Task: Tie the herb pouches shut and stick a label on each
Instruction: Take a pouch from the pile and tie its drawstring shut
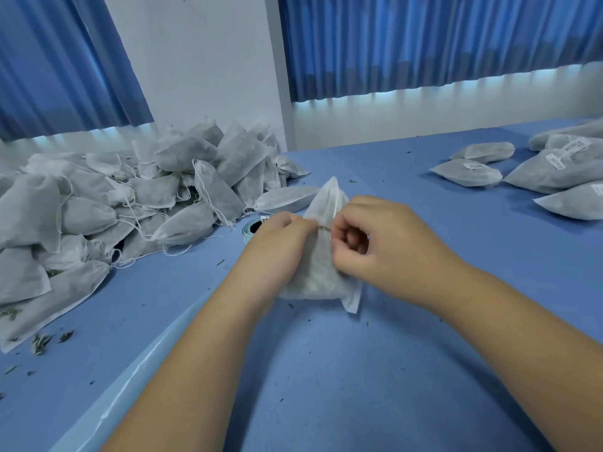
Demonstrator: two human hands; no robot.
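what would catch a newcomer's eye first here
The left hand and right hand pinch a white pouch at its neck, in the centre. Next comes the big pile of pouches with loose strings heaped at the left, then the labelled pouches lying at the far right.

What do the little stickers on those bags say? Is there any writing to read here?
Nothing here can be read.
Stickers on the finished pouches at the right: dark print, too small and blurred.
Label roll: print too small.
Pouch being tied: no writing visible.
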